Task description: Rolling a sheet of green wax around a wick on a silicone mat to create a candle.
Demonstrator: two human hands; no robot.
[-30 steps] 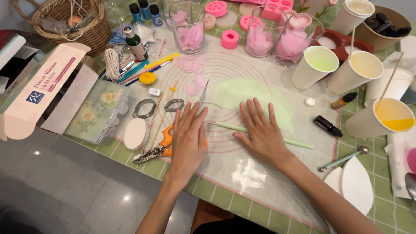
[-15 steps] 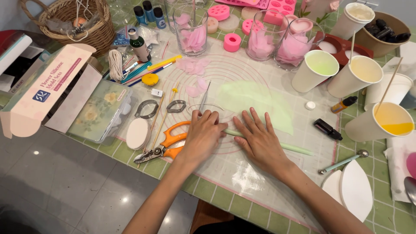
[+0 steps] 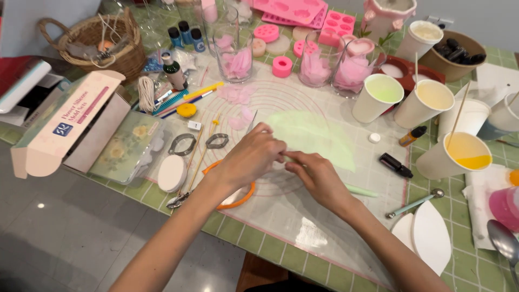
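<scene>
Both hands meet at the middle of the surface, over a clear silicone mat (image 3: 303, 216) with pink rings. Left hand (image 3: 251, 157) is curled, fingertips pinched on the edge of a pale green sheet (image 3: 313, 138) lying flat on the mat. Right hand (image 3: 316, 176) curls beside it, fingertips touching the left's; whether it grips anything I cannot tell. Orange-handled scissors (image 3: 238, 197) lie under the left wrist. A thin green stick (image 3: 362, 191) lies just past the right hand.
</scene>
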